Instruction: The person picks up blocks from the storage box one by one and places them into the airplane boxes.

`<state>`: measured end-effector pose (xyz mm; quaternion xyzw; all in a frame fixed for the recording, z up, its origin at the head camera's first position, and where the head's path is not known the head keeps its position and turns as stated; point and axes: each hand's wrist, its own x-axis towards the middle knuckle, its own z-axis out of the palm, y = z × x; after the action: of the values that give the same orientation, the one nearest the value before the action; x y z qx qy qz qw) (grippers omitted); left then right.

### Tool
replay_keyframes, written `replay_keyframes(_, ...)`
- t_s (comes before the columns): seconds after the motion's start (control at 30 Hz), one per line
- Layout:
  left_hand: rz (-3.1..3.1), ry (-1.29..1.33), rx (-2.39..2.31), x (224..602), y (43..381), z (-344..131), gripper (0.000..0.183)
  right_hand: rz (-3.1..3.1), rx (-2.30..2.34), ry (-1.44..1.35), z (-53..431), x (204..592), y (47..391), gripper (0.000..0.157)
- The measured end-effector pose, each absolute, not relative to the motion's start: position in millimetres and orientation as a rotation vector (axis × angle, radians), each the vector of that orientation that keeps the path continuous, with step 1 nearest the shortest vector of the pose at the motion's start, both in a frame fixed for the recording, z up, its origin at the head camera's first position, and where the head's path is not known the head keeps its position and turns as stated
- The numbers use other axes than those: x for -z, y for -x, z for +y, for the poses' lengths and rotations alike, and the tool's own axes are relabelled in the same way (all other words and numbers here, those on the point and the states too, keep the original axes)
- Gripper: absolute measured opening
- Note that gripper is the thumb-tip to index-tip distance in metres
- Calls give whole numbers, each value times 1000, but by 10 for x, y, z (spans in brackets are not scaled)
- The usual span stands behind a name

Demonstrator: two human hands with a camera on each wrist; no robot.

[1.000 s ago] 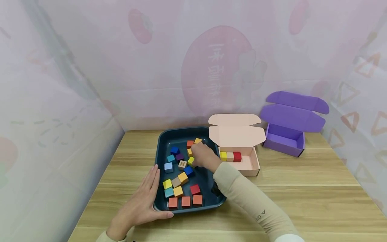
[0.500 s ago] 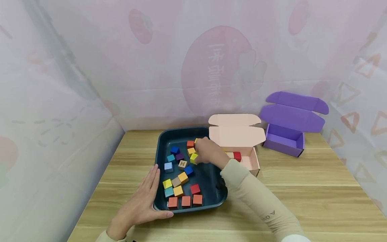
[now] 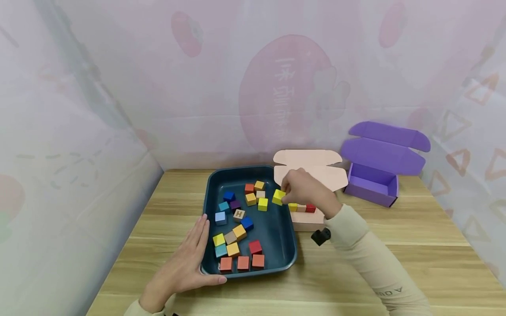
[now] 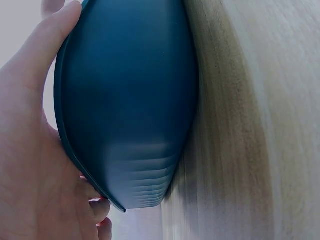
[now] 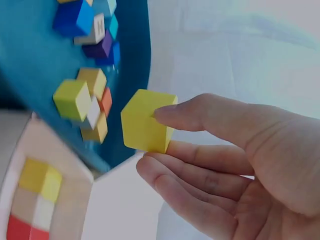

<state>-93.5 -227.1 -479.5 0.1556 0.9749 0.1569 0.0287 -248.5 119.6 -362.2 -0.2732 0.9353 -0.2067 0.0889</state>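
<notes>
My right hand [image 3: 306, 189] pinches a yellow cube [image 5: 145, 120] between thumb and fingers, above the tray's right rim, beside the pale pink box [image 3: 306, 226]. In that box a yellow cube [image 3: 292, 207], a plain wood cube [image 3: 301, 208] and a red cube [image 3: 310, 208] stand in a row. The dark blue tray [image 3: 278, 239] holds several coloured cubes, among them one marked H [image 3: 239, 215] and another yellow cube [image 3: 262, 204]. My left hand [image 3: 186, 259] rests on the tray's near left corner, fingers straight along its side and thumb at the front rim, as the left wrist view also shows.
A purple box [image 3: 371, 182] with its lid raised stands at the back right of the wooden table [image 3: 356, 272]. Behind the table hangs a printed pale cloth [image 3: 213, 87]. The pink box's raised lid [image 3: 336, 175] is partly behind my right hand.
My right hand has lifted a yellow cube out of the cluster in the tray and moved right, toward the pink box. Another yellow cube there has shifted slightly right. The left hand stays put.
</notes>
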Motion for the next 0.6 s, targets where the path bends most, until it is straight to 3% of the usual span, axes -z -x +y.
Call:
replay_keyframes(0.13, 3005, -476, -479, 4787, 930, -2259, 145, 2786, 601, 808, 1428, 3583, 2482, 4)
replay_keyframes(0.6, 2998, -473, -480, 4771, 919, -2248, 145, 2729, 603, 870, 1781, 3907, 2521, 10)
